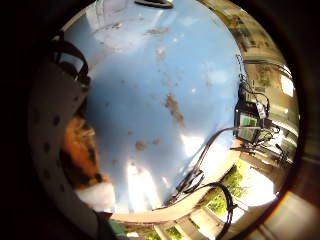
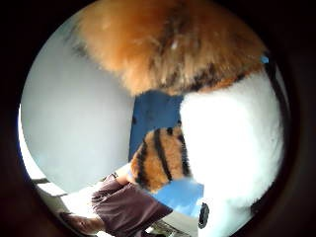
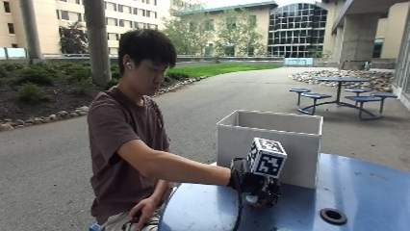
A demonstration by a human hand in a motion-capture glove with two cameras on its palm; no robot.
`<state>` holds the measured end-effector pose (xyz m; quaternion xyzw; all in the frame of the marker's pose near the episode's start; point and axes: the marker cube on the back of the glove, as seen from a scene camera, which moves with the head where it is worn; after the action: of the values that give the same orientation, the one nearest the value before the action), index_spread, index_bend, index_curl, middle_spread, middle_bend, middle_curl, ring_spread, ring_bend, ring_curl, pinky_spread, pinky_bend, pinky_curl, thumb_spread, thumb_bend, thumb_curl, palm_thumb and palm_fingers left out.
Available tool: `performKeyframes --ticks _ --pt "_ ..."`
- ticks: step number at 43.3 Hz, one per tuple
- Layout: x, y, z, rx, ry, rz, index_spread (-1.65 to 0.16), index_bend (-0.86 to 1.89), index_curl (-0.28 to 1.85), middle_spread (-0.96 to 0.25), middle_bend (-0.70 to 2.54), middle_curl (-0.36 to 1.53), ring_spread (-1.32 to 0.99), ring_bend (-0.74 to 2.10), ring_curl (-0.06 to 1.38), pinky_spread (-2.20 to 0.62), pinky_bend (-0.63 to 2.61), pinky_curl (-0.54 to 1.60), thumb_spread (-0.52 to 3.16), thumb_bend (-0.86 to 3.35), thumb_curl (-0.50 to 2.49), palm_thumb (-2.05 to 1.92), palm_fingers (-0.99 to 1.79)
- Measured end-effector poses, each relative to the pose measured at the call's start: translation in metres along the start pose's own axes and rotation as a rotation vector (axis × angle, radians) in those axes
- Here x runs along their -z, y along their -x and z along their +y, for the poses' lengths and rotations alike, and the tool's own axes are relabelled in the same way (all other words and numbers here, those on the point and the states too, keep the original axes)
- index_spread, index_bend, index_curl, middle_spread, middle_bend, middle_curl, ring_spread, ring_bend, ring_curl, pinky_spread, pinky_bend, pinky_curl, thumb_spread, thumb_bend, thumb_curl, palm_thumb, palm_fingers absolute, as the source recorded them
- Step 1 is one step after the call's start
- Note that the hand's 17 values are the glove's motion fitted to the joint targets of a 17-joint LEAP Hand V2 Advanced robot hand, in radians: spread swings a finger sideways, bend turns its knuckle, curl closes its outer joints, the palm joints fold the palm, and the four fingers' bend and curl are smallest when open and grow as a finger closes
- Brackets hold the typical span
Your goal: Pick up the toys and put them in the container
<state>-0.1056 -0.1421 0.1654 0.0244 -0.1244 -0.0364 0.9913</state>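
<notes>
A plush tiger toy (image 2: 197, 64), orange with black stripes and a white belly, sits right against my palm and fills most of the thumb side view. Its orange fur (image 1: 77, 145) also shows beside the palm in the little finger side view. In the outside view my gloved right hand (image 3: 256, 185) is low over the blue table (image 3: 359, 192), fingers curled round the toy, of which only a white bit (image 3: 254, 197) shows. The white open-topped container (image 3: 269, 139) stands just behind the hand. Its pale wall (image 2: 74, 113) is close beside the toy.
The round blue table (image 1: 150, 75) has rust spots and a centre hole (image 3: 333, 215). A small device with cables (image 1: 247, 120) sits at the table's edge. The person's bare left hand (image 3: 144, 211) rests near their lap, below the table edge.
</notes>
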Motion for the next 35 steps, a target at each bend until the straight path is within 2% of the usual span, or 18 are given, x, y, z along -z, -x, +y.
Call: performKeyframes --ticks 1,2,4,5,6,7,8,14,18,25,30,35 --pt "0.010 -0.002 0.003 -0.010 0.000 -0.016 0.07 0.92 0.52 -0.09 0.70 0.52 -0.26 1.16 0.54 -0.44 0.75 0.35 1.51 0.60 0.71 0.99 1.35" --pt "0.021 -0.004 0.006 -0.020 -0.002 -0.030 0.07 0.89 0.52 -0.10 0.92 0.60 -0.26 1.12 0.53 -0.44 0.73 0.35 1.43 0.52 0.72 0.91 1.38" --pt "0.044 -0.007 0.012 -0.039 -0.009 -0.043 0.03 0.90 0.54 -0.11 0.95 0.60 -0.26 1.09 0.54 -0.41 0.79 0.37 1.33 0.42 0.74 0.79 1.25" --pt "0.056 -0.009 0.016 -0.048 -0.016 -0.040 0.02 0.90 0.55 -0.14 0.82 0.56 -0.28 1.08 0.54 -0.39 0.83 0.38 1.29 0.40 0.74 0.77 1.03" --pt "0.069 -0.011 0.019 -0.058 -0.025 -0.031 0.00 0.89 0.55 -0.15 0.81 0.57 -0.29 1.04 0.54 -0.38 0.85 0.39 1.26 0.36 0.74 0.73 0.93" --pt "0.082 -0.012 0.022 -0.068 -0.036 -0.020 -0.01 0.91 0.57 -0.13 0.96 0.63 -0.29 1.04 0.55 -0.37 0.83 0.39 1.21 0.32 0.75 0.69 1.04" --pt "0.095 -0.012 0.026 -0.078 -0.048 -0.008 -0.01 0.91 0.57 -0.14 0.97 0.62 -0.30 1.02 0.54 -0.36 0.82 0.38 1.17 0.30 0.76 0.67 1.04" --pt "0.170 -0.008 0.046 -0.138 -0.107 0.095 -0.07 0.91 0.61 -0.15 1.03 0.67 -0.35 0.96 0.54 -0.34 0.87 0.41 0.99 0.20 0.82 0.60 0.90" --pt "0.212 0.005 0.050 -0.243 -0.142 0.165 -0.10 0.91 0.63 -0.16 1.05 0.69 -0.38 0.95 0.54 -0.32 0.89 0.42 0.90 0.18 0.85 0.60 0.87" --pt "0.257 0.061 0.040 -0.230 -0.187 0.180 -0.13 0.92 0.66 -0.17 1.08 0.73 -0.41 0.97 0.55 -0.31 0.93 0.43 0.79 0.15 0.91 0.62 0.84" --pt "0.270 0.127 0.025 -0.012 -0.194 0.156 -0.15 0.92 0.69 -0.18 1.09 0.74 -0.43 0.97 0.56 -0.31 0.95 0.44 0.72 0.13 0.95 0.63 0.81" --pt "0.264 0.187 0.006 0.111 -0.183 0.169 -0.16 0.93 0.72 -0.18 1.09 0.76 -0.44 0.98 0.58 -0.30 0.96 0.44 0.67 0.12 0.98 0.63 0.80"
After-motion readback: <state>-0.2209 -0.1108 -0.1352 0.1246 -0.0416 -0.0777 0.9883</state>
